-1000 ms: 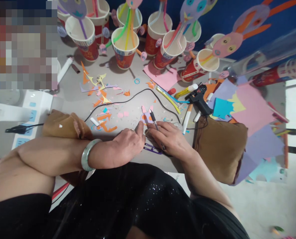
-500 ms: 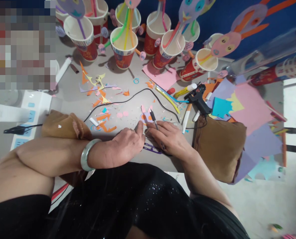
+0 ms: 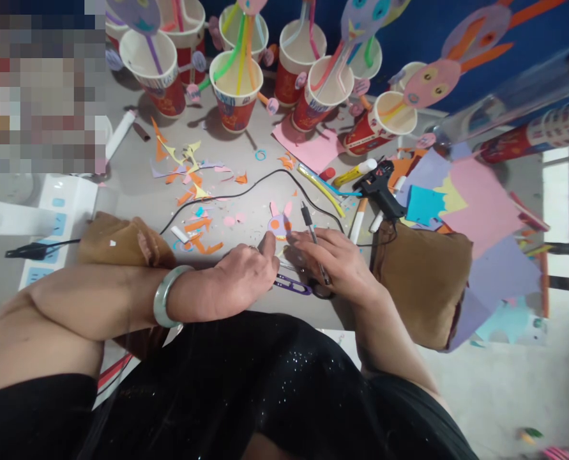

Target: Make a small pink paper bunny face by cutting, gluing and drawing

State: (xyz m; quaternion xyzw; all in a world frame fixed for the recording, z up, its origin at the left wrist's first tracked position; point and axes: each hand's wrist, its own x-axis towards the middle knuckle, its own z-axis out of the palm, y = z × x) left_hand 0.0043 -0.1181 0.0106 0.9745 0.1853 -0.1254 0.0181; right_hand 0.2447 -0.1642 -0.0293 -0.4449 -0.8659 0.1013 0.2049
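A small lilac rabbit face of cut paper (image 3: 283,222), with pink ears and orange round spots, lies flat on the table. My left hand (image 3: 243,276) has its fingers bent together, with a fingertip pressing the face's lower left edge. In my right hand (image 3: 334,260) is a black and clear pen (image 3: 309,218), its dark end tilted up and away. The right fingertips are close to the face's right edge; I cannot tell if they touch it. Purple-handled scissors (image 3: 294,284) lie below, between both hands.
Red paper cups (image 3: 236,105) with straws and paper faces line the back. Paper scraps (image 3: 195,167) and a black cord (image 3: 246,188) lie ahead. At right are a black glue gun (image 3: 382,191), a brown cushion (image 3: 423,287) and coloured sheets (image 3: 485,204). A power strip (image 3: 59,220) is left.
My right hand has shifted right with the pen, uncovering more of the paper rabbit face. The left hand stays almost where it was.
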